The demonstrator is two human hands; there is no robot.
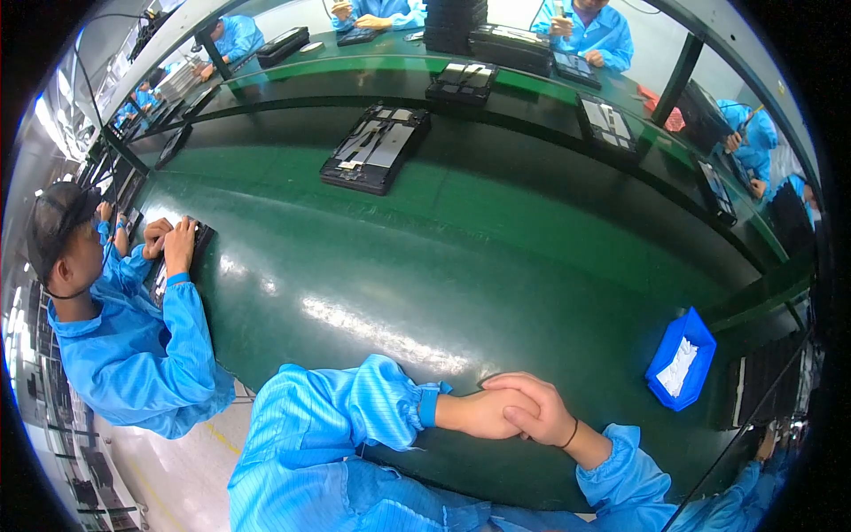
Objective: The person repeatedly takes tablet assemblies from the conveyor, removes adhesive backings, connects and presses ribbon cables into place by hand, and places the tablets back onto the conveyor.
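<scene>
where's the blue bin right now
In the head view, the blue bin sits on the green table toward the right side, beyond and right of the person's clasped hands.

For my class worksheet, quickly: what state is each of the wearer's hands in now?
Left hand: clasped by the right; fingers hidden, so open or closed can't be told.
Right hand: closed on the left hand.
</scene>
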